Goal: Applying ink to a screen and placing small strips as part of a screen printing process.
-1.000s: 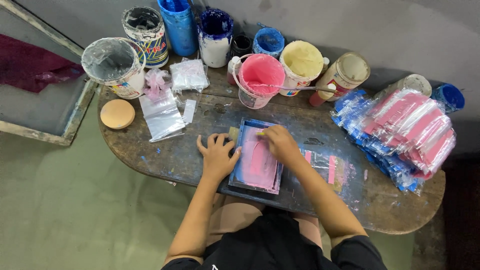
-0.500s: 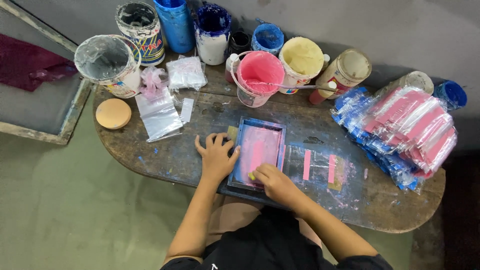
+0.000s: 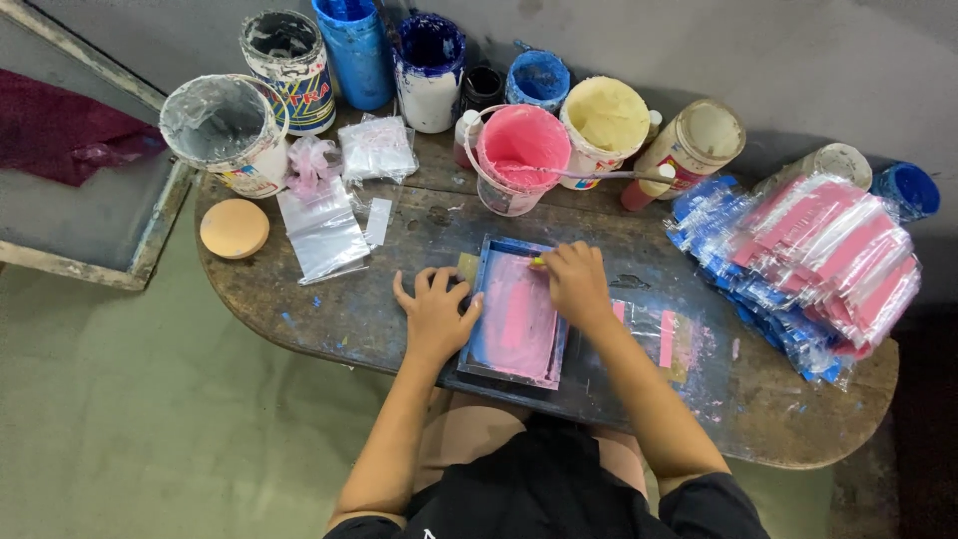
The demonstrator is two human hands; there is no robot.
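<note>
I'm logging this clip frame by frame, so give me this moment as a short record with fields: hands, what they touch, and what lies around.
left hand: left hand flat on the left edge of the small printing frame
right hand: right hand at the frame's top, gripping a yellow-tipped tool
frame: smeared with pink ink
table: worn wooden table
behind: pink paint bucket
right: stack of pink and blue packets
</note>
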